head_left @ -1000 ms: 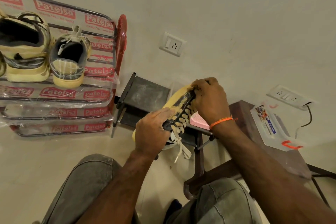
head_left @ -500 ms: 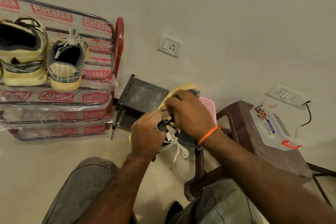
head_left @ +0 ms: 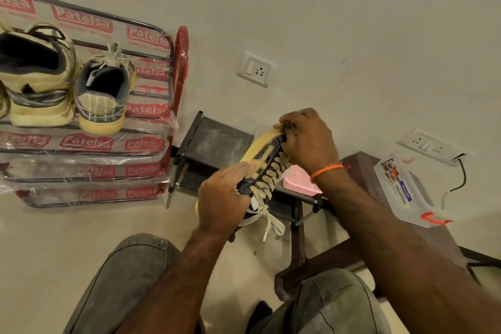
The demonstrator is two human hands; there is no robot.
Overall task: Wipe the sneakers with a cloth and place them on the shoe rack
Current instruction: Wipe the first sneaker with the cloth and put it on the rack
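- Your left hand [head_left: 223, 198] grips the heel end of the sneaker [head_left: 267, 168], fingers curled round its side and the thumb lying along the yellow edge.
- Your right hand [head_left: 309, 141] is closed over the toe end, knuckles up and fingers curled tight; whether a cloth sits under those fingers cannot be told.
- You hold the sneaker tilted in the air, toe up toward the wall and laces [head_left: 271, 179] facing you, with the tied bow hanging off the lower end.
- The sneaker is above a small dark stool [head_left: 217, 141], and a pink item [head_left: 298, 180] lies just beside the laces, partly behind your right wrist.
- An orange thread [head_left: 326, 170] circles that wrist.
- The shoe rack [head_left: 151, 27], wrapped in printed plastic, stands to your left against the wall, well apart from the sneaker in your hands.
- Its top shelf carries two shoes heel-out: a smaller sneaker [head_left: 104, 92] and a larger shoe [head_left: 35, 73] beside it.
- A clear plastic box [head_left: 401, 187] rests on a brown table [head_left: 360, 163] to your right.
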